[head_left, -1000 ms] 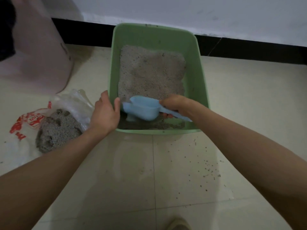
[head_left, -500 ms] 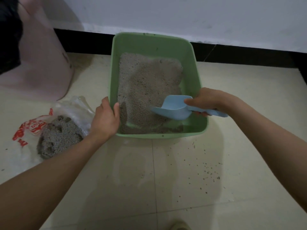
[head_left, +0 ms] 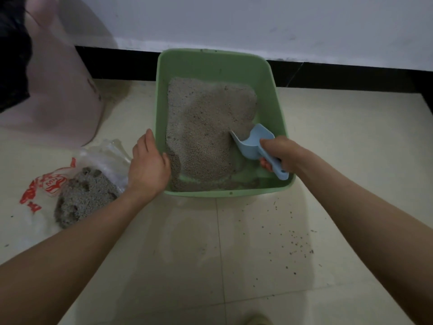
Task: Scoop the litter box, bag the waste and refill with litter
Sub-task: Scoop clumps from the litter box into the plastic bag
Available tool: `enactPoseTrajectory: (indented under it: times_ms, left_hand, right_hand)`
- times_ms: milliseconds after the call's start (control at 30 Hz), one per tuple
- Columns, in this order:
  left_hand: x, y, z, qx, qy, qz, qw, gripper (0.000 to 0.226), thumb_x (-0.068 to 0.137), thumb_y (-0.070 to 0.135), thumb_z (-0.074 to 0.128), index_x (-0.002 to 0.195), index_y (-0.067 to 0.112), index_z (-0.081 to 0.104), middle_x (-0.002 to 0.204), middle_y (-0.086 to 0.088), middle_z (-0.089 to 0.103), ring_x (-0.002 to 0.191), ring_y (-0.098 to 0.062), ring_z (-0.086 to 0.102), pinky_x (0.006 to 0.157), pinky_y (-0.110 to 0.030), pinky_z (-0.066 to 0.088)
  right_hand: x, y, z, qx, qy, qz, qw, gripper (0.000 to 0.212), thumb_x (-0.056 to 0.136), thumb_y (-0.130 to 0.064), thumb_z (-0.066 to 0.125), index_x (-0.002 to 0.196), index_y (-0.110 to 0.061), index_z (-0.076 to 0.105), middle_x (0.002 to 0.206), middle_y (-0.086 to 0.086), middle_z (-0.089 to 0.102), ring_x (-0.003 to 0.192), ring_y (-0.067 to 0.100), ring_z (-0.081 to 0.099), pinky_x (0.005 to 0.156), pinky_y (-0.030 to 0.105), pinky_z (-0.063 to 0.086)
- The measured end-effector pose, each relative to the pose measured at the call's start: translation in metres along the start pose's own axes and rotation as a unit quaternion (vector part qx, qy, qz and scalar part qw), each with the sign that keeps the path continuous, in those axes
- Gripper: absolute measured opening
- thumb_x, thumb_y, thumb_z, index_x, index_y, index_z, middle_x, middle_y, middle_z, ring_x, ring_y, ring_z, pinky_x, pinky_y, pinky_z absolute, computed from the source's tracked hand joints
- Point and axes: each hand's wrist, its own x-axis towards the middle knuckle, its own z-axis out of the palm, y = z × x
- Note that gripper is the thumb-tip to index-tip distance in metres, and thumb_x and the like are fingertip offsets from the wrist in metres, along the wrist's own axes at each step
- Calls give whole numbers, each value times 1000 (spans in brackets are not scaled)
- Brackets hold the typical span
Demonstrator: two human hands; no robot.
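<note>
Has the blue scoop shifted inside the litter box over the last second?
Yes. The blue scoop, gripped by the right hand, has gone from the litter box's near-left corner, by the left hand, across to its right wall.

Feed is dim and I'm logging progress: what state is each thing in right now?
litter box: on floor, partly filled, bare green bottom showing near right.
scoop: tip dug into the litter.
right hand: grips scoop handle.
left hand: holds the box's left rim.
plastic bag: lying open, clumped litter inside.
floor: scattered grains.
</note>
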Motion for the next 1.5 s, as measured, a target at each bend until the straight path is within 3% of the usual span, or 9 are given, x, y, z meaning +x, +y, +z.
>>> enactPoseTrajectory:
  times_ms: [67,133,200,300,433,533,833,1000,1500]
  left_hand:
    - [4,0,1,8,9,6,1000,59,93,10,39,144,-6,12,143,-26,26,129,-41,28,106,-48,28]
    - [8,1,3,5,7,2,1000,59,92,6,36,144,-5,10,145,-25,25,130,-40,27,106,-47,28]
    - [13,1,4,3,3,-4,1000,60,91,4,35,145,-3,8,146,-24,24,131,-38,27,105,-48,29]
    - [20,3,4,4,4,-17,1000,59,91,3,34,145,-1,9,143,-23,28,126,-38,30,100,-49,32]
    - [28,4,4,4,13,-25,1000,56,92,4,31,145,1,12,133,-24,36,117,-39,35,92,-50,34]
    - [29,3,5,-20,16,-27,999,54,94,6,30,145,1,13,132,-25,38,117,-39,36,94,-50,33]
    - [30,1,10,-34,25,-29,999,53,95,6,30,146,3,13,125,-24,43,112,-38,39,89,-47,34]
    - [31,0,12,-37,33,-24,998,54,94,5,31,145,1,14,123,-25,44,111,-39,40,93,-46,32]
    - [34,-5,16,-45,43,-15,998,51,93,4,32,143,2,21,115,-24,47,105,-38,42,88,-48,35]
  right_hand:
    - [5,-5,3,-19,26,-21,999,24,101,-20,34,97,1,44,62,13,43,49,19,41,30,10,32]
    - [4,-11,3,-181,74,-80,977,29,99,-22,39,89,1,53,65,12,51,58,25,50,46,22,41]
    - [-5,-18,2,-375,146,-143,904,31,97,-28,43,103,0,57,91,13,60,85,30,58,66,29,38]
    - [-8,-28,-2,-440,217,-188,851,37,98,-31,42,118,-2,53,110,14,58,101,33,57,71,32,35]
    - [21,-41,-4,-220,168,-162,947,40,98,-29,42,108,7,57,69,11,54,59,22,54,56,31,44]
    - [40,-47,7,-6,75,-101,992,41,100,-25,40,120,10,47,63,10,52,49,16,46,45,24,38]
    - [82,-74,33,179,14,-42,983,33,101,-17,35,125,3,43,67,9,47,54,13,43,46,21,34]
    - [103,-75,47,246,52,-34,967,34,97,-15,37,119,6,51,66,9,51,53,15,44,47,22,36]
    - [119,-50,56,277,74,-85,954,15,95,-14,38,104,-9,50,70,5,57,57,13,50,54,23,42]
